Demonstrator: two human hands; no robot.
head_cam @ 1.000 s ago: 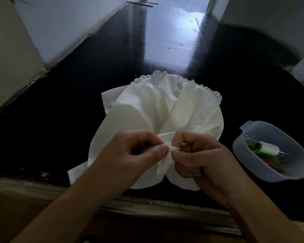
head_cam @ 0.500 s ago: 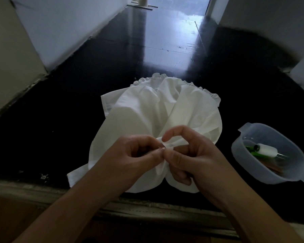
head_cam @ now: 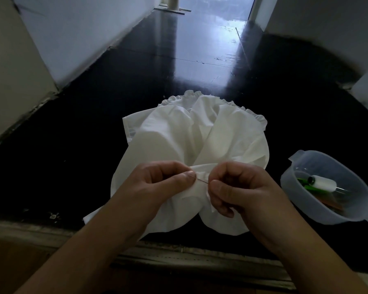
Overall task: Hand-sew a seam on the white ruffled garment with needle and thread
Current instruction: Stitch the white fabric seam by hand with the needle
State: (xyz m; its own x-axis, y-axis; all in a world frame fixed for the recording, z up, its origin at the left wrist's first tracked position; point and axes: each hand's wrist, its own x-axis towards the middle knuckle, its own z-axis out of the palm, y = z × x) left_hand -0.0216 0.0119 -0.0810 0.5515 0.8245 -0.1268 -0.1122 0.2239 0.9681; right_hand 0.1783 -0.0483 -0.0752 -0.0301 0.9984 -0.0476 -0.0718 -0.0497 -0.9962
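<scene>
The white ruffled garment (head_cam: 196, 134) lies bunched on a glossy black floor, its frilled edge at the far side. My left hand (head_cam: 157, 183) pinches a small fold of the cloth at its near edge. My right hand (head_cam: 236, 187) is closed right beside it, thumb and fingers pinching a thin needle (head_cam: 201, 180) that crosses the fold between the two thumbs. No thread can be made out.
A translucent plastic tub (head_cam: 353, 217) stands on the floor at the right, with a white thread spool (head_cam: 324, 183) and green items inside. A raised threshold (head_cam: 179, 255) runs along the near edge. White walls flank the floor at left and right.
My right hand's raised forefinger has curled back down into a pinch. The needle now shows between the thumbs. The garment has hardly moved.
</scene>
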